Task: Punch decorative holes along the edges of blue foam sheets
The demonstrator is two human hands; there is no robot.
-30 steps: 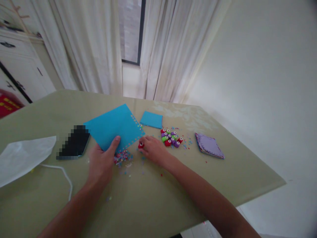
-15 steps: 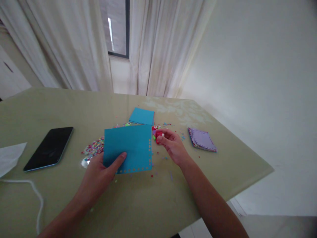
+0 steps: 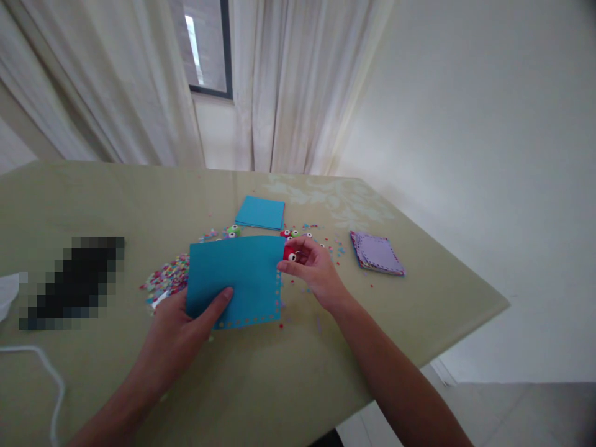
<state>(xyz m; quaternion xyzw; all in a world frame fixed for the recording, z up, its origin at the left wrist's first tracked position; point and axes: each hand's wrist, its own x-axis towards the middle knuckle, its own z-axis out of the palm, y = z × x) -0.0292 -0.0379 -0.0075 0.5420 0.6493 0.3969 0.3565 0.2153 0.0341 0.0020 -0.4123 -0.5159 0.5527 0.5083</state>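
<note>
A square blue sheet of paper [image 3: 242,270] is gripped at its lower left by my left hand [image 3: 184,329], thumb on top. Small punched holes run along its bottom edge and up its right edge. My right hand [image 3: 321,273] closes its thumb and fingers around a small red paper punch [image 3: 291,254] with a white eye-like button. This punch sits at the upper right edge of the sheet; whether the paper is inside its slot cannot be made out. Behind the sheet, more coloured punches [image 3: 233,230] are partly hidden.
Loose confetti [image 3: 170,273] is heaped left of the sheet. A blue paper stack [image 3: 261,212] lies behind, and a stack of purple punched sheets [image 3: 379,253] to the right. Farther left are a dark, pixelated flat device [image 3: 77,282], a white cable [image 3: 51,366] and a white piece [image 3: 8,295] on the table.
The sheet has turned, bringing its punched edges to the bottom and right. My right hand has raised the red punch from beside the sheet to its upper right edge. The view has shifted right.
</note>
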